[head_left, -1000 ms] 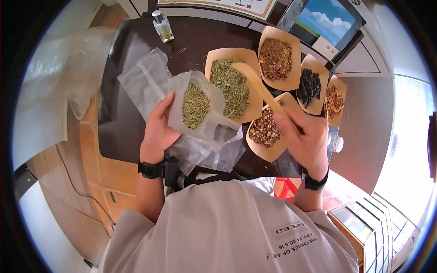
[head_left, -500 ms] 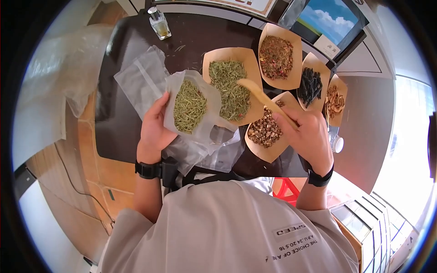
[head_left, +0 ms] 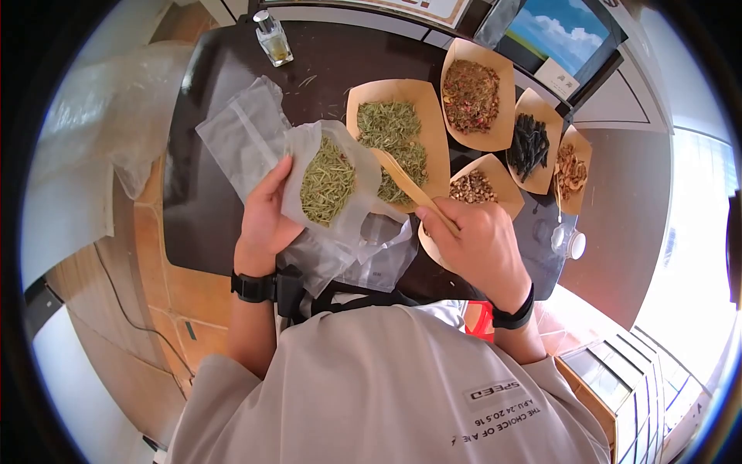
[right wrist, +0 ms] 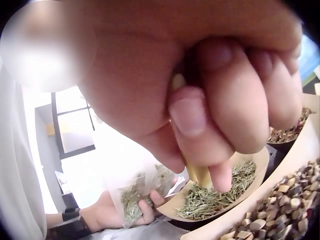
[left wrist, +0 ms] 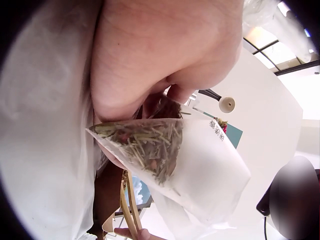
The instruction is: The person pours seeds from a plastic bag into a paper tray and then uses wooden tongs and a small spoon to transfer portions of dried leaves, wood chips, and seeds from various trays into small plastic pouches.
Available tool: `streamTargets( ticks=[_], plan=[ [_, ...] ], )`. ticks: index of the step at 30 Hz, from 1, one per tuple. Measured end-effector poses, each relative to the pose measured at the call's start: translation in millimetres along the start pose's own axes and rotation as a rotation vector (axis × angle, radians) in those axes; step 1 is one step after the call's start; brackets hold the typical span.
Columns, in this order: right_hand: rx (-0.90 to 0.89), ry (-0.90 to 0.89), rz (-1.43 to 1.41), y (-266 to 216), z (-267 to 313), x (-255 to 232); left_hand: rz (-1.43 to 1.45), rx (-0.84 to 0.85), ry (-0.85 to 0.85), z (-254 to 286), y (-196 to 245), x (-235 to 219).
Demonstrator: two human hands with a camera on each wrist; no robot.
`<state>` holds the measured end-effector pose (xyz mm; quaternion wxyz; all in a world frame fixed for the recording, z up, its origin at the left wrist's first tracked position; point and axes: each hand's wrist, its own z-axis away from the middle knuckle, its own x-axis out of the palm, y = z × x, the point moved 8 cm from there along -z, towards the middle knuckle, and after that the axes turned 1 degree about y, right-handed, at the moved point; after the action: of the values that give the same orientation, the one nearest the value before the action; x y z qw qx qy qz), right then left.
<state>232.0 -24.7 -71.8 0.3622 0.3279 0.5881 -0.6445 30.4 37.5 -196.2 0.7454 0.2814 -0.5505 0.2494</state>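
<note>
Bag, pinched at one edge by the left grip, the nearer, lies left of the right grip, which clasps the tongs, long axis slanting forward-left to tips near the bag's right side.

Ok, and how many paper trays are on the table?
5 in the head view: green-herb tray leftmost; reddish-mix tray, black-strip tray and brown-slice tray successively rightward; chopped-piece tray nearest the person, partly behind the right hand.

Dark table, orange tiled floor, bright light
</note>
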Motion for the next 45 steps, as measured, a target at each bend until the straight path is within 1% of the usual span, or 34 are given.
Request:
streamTargets(
  ticks=[2,6,8,11,12,13,15,16,17,18,19,20,21,23,24,27,28,29,31,32,33,35,36,37,39,41,43,44,45],
  plan=[
    [-0.094,0.044,0.155,-9.9,1.6,8.1,0.038,-0.009,-0.015,0.3,-0.1,-5.0],
    [-0.129,0.090,0.235,-15.5,4.2,12.8,0.027,-0.004,-0.043,0.2,0.3,-0.3],
    [-0.156,0.127,0.199,-12.2,3.8,8.7,-0.001,0.010,-0.007,0.6,1.2,-2.6],
    [-0.127,0.150,0.176,6.9,4.8,5.8,-0.013,0.012,-0.051,-1.2,1.4,1.7],
    [-0.158,0.188,0.185,8.3,5.6,0.1,-0.011,0.015,-0.054,-1.3,1.7,1.9],
    [-0.161,0.188,0.188,9.8,6.3,-3.5,-0.024,0.013,-0.037,-1.2,1.3,0.3],
    [-0.125,0.227,0.082,13.6,8.4,-17.0,-0.035,0.014,-0.022,-0.9,1.2,-1.8],
    [-0.111,0.209,0.034,14.4,9.7,-22.5,-0.054,-0.004,0.004,-1.1,0.2,-4.5],
    [-0.113,0.208,0.036,10.1,11.0,-27.8,-0.073,-0.022,0.030,-1.1,-0.8,-7.0],
    [-0.082,0.235,-0.042,7.9,12.8,-35.7,-0.073,-0.019,0.029,-1.2,-1.3,-5.2],
    [-0.051,0.262,-0.121,5.1,15.2,-43.6,-0.149,-0.001,0.102,-1.2,-0.8,-7.6],
    [0.007,0.236,-0.168,2.5,18.3,-47.9,-0.226,0.017,0.176,-0.7,0.5,-10.8],
    [0.004,0.237,-0.170,-5.7,19.6,-52.3,-0.228,0.020,0.176,-0.8,-0.3,-10.2],
    [-0.053,0.119,-0.311,-23.0,18.3,-45.9,-0.202,0.019,0.245,0.3,0.2,-16.3],
    [-0.125,0.055,-0.237,-26.0,19.6,-37.9,-0.207,0.018,0.246,0.7,1.2,-17.9],
    [-0.167,0.065,-0.246,-32.0,16.8,-36.9,-0.135,0.011,0.205,0.2,0.8,-18.1],
    [-0.059,0.037,-0.242,-22.8,17.3,-39.6,-0.115,0.004,0.186,0.1,0.3,-16.5],
    [-0.063,0.036,-0.241,-20.4,17.2,-42.4,-0.096,-0.003,0.166,0.2,-0.1,-14.6],
    [0.129,0.122,-0.224,2.1,18.6,-53.1,-0.097,-0.005,0.145,0.7,0.3,-12.6],
    [0.131,0.106,-0.126,12.3,18.4,-49.7,-0.099,-0.011,0.125,0.3,-0.3,-11.3],
    [0.136,0.107,-0.123,18.9,18.4,-44.2,-0.097,-0.016,0.124,0.1,-1.2,-10.4],
    [0.048,0.076,0.248,20.3,19.1,-34.1,-0.125,0.005,0.159,0.9,0.0,-10.3],
    [0.056,0.025,0.273,21.2,18.7,-27.2,-0.122,0.001,0.160,0.7,-0.4,-10.8],
    [0.059,0.023,0.274,20.5,17.8,-23.9,-0.129,0.005,0.170,1.1,0.2,-12.3],
    [0.066,0.004,0.143,17.7,15.5,-15.8,-0.134,0.009,0.182,1.7,0.3,-14.9],
    [0.067,-0.016,0.150,11.8,13.0,-11.5,-0.138,0.014,0.146,0.8,0.6,-14.0],
    [0.001,0.003,0.075,2.3,11.5,-7.7,-0.140,0.008,0.137,0.6,0.8,-13.3],
    [0.003,0.002,0.074,1.4,10.8,-5.0,-0.143,0.003,0.125,0.4,0.5,-12.2],
    [-0.031,-0.003,0.131,-1.5,10.1,-1.4,-0.143,0.002,0.126,0.3,0.4,-12.5]
  ],
)
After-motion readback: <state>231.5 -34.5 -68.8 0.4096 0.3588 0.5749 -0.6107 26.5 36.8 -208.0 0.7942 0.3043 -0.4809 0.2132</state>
